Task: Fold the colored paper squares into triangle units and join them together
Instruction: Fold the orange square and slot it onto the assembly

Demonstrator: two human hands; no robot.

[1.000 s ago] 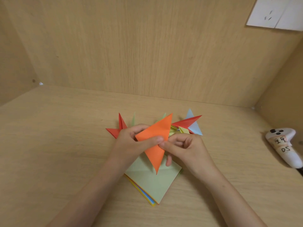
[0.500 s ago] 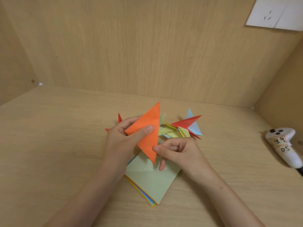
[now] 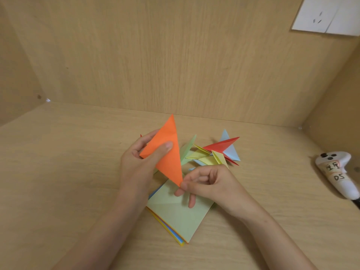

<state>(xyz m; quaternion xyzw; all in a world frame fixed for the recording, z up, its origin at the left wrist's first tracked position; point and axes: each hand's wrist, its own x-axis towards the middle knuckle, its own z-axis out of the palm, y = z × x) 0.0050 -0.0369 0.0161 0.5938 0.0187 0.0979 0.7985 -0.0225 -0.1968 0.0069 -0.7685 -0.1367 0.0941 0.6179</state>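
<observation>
An orange paper triangle (image 3: 169,151) stands nearly upright above the desk. My left hand (image 3: 140,164) grips its left side, thumb across the front. My right hand (image 3: 206,182) pinches its lower tip between thumb and forefinger. Below lies a stack of colored paper squares (image 3: 179,217) with a pale green sheet on top. Behind my hands sits a cluster of folded units (image 3: 216,152) in red, light blue, yellow and green. A red tip shows just left of my left hand; the rest is hidden.
A white handheld controller (image 3: 335,172) with labels lies at the right edge of the wooden desk (image 3: 58,172). Wooden walls close in the back and both sides. A white wall socket (image 3: 327,14) sits at the upper right.
The orange triangle has turned from slanted to nearly upright and risen, its top tip swinging left. My right hand has slid down to pinch the lower tip.
</observation>
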